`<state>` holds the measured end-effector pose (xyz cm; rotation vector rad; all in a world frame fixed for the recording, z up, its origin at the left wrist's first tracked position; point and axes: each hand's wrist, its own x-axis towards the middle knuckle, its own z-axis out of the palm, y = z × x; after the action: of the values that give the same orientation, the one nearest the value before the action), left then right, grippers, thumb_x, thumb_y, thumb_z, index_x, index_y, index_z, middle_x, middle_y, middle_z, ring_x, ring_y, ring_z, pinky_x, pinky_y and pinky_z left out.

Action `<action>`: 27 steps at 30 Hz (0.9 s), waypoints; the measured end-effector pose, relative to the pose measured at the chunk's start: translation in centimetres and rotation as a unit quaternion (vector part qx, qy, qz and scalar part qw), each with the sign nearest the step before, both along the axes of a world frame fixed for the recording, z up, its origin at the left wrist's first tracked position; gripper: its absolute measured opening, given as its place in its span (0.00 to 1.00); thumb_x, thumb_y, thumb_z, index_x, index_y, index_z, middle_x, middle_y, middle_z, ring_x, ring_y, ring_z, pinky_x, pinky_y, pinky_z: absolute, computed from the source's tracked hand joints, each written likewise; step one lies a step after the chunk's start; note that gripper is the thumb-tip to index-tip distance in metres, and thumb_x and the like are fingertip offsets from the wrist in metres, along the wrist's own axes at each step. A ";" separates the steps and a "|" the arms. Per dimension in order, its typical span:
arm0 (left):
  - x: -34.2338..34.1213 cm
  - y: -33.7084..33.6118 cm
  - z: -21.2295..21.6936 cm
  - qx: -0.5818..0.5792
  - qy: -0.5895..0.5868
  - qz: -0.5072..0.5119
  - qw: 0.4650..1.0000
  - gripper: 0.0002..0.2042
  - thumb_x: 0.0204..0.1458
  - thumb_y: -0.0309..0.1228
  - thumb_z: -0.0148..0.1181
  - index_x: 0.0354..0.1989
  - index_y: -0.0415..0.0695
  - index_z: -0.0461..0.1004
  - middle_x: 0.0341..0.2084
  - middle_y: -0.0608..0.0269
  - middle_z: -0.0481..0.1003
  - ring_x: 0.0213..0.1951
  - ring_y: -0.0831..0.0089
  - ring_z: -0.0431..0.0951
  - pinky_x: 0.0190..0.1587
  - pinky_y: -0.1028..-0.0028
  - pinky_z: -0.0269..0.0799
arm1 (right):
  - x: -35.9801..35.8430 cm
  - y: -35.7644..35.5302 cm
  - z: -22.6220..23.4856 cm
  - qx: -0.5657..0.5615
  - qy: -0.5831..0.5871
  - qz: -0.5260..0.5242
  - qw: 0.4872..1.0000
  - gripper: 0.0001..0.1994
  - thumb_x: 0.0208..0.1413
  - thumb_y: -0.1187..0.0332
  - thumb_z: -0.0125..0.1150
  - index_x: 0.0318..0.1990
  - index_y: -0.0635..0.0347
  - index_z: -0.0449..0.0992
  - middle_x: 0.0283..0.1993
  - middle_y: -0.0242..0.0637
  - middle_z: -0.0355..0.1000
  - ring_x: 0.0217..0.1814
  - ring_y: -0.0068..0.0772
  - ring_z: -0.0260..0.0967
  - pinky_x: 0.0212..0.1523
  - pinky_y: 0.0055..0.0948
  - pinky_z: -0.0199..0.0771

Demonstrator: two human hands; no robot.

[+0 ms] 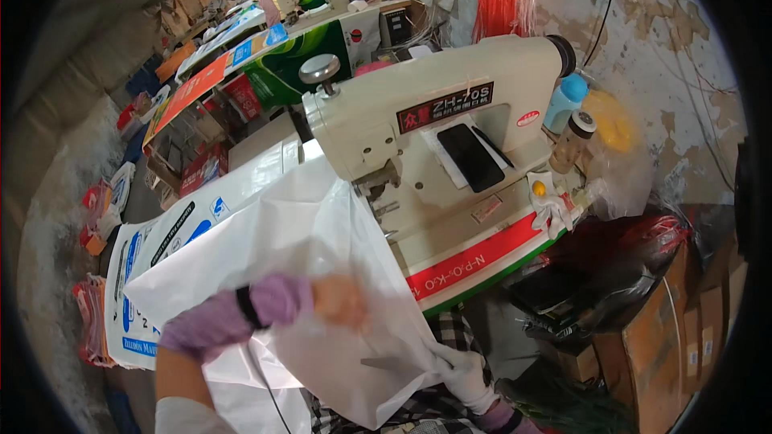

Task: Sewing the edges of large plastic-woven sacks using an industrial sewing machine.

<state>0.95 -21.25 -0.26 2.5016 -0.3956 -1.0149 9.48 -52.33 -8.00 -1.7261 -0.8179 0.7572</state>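
White woven sack (322,273), translucent and large, lies spread in front of the cream sewing machine (438,137), its upper edge reaching the needle end of the machine and its lower corner hanging toward the person's lap. Under it, left of the machine, more white sacks with blue print (153,249) lie stacked on the worktop (474,261), whose front edge is red and green. The left hand (338,301), blurred, presses on the sack in front of the machine; I cannot tell whether its fingers are closed. The right hand (462,374), in a white glove, is clamped on the sack's lower edge. A black phone (470,157) rests on the machine's arm.
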 end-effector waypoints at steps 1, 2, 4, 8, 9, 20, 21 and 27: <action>-1.3 -3.7 2.8 0.130 0.247 -0.026 0.960 0.25 0.49 0.60 0.52 0.41 0.51 0.77 0.40 0.54 0.77 0.47 0.57 0.74 0.54 0.59 0.64 | 0.5 2.1 0.8 0.023 -0.064 0.015 0.998 0.15 0.49 0.73 0.59 0.47 0.57 0.78 0.24 0.48 0.71 0.21 0.33 0.70 0.25 0.28 0.69; -2.2 -4.9 5.2 0.177 0.352 -0.132 0.909 0.36 0.43 0.70 0.49 0.46 0.52 0.75 0.43 0.54 0.76 0.50 0.56 0.72 0.58 0.59 0.61 | 0.9 3.8 2.0 0.038 -0.131 0.034 0.990 0.16 0.50 0.74 0.59 0.48 0.60 0.77 0.22 0.48 0.70 0.19 0.27 0.68 0.24 0.26 0.68; -7.8 -0.2 5.4 0.139 0.283 0.028 0.948 0.40 0.39 0.71 0.52 0.52 0.52 0.73 0.48 0.53 0.74 0.53 0.55 0.71 0.58 0.58 0.60 | 1.6 8.1 2.1 -0.023 -0.151 0.066 0.986 0.16 0.52 0.71 0.58 0.50 0.56 0.75 0.24 0.48 0.70 0.23 0.33 0.72 0.26 0.30 0.69; -15.5 11.7 14.1 0.343 0.005 0.360 0.868 0.31 0.38 0.62 0.62 0.38 0.43 0.78 0.35 0.49 0.78 0.41 0.54 0.77 0.45 0.62 0.71 | 2.5 16.6 2.5 0.047 -0.120 0.060 0.990 0.18 0.53 0.68 0.57 0.53 0.54 0.73 0.34 0.50 0.74 0.34 0.49 0.73 0.35 0.36 0.72; -13.8 10.1 17.1 0.392 -0.051 0.423 0.815 0.26 0.42 0.58 0.61 0.34 0.44 0.78 0.32 0.49 0.77 0.37 0.53 0.77 0.41 0.60 0.71 | 3.4 18.1 1.0 0.079 -0.230 0.030 0.969 0.17 0.53 0.69 0.56 0.52 0.54 0.73 0.34 0.51 0.73 0.34 0.47 0.74 0.35 0.36 0.72; -16.7 -18.1 6.6 -0.306 -0.064 0.552 0.773 0.17 0.51 0.37 0.65 0.44 0.39 0.72 0.23 0.71 0.75 0.27 0.80 0.72 0.32 0.76 0.71 | -10.1 9.1 -3.4 0.166 0.124 0.026 0.978 0.15 0.58 0.74 0.47 0.51 0.66 0.70 0.45 0.45 0.74 0.51 0.36 0.71 0.52 0.31 0.69; -16.8 -18.1 7.5 -0.307 -0.057 0.546 0.777 0.17 0.51 0.37 0.65 0.44 0.39 0.72 0.23 0.71 0.75 0.27 0.80 0.72 0.32 0.76 0.71 | -10.6 9.4 -2.3 0.157 0.169 0.052 0.972 0.14 0.59 0.74 0.46 0.50 0.68 0.70 0.45 0.45 0.73 0.51 0.35 0.70 0.52 0.30 0.69; -13.9 -21.1 9.2 0.006 -0.279 0.238 0.930 0.07 0.49 0.32 0.59 0.26 0.42 0.71 0.22 0.63 0.75 0.25 0.68 0.79 0.30 0.68 0.73 | -5.3 7.8 2.7 0.203 0.238 -0.012 0.950 0.19 0.60 0.70 0.47 0.56 0.73 0.65 0.53 0.50 0.70 0.55 0.35 0.68 0.54 0.29 0.66</action>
<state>-12.98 -42.33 8.94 2.6694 0.0719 -0.1101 4.18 -44.52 -5.32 -1.1206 -0.5645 0.8735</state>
